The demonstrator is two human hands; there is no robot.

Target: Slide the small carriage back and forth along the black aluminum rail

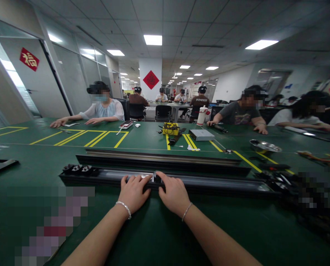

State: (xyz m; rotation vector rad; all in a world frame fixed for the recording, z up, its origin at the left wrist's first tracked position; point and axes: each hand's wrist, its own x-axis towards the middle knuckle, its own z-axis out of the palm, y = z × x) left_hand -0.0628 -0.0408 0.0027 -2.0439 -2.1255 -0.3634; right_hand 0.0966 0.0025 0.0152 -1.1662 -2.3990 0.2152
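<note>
A long black power track (pixel 220 184) lies across the green table in front of me. Three round black-and-silver sockets (pixel 77 169) sit at its left end. Near the middle of the track is a small dark block with a shiny face (pixel 155 177). Over the track, just left of this block, my left hand (pixel 134 192) has its fingers curled on top and its thumb on the near side. My right hand (pixel 174 192) is closed at the block, index finger on top and thumb in front. Its other fingers are folded and partly hidden.
Another long black rail (pixel 165 159) lies just behind the track. Dark parts (pixel 284 183) crowd the right end. Farther back are a metal bowl (pixel 264 145), a grey box (pixel 200 135) and a yellow basket (pixel 171 128). Co-workers sit across the table.
</note>
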